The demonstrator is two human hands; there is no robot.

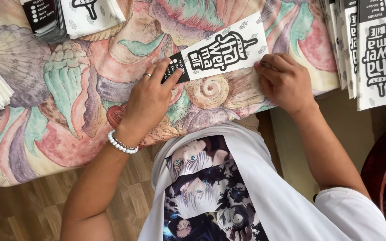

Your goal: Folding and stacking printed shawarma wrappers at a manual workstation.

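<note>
Long white paper sleeve with black print: lay flat on shell-patterned desk, left hand pressing open-fingered on its dark end, right hand curled, pinching the other end.
</note>
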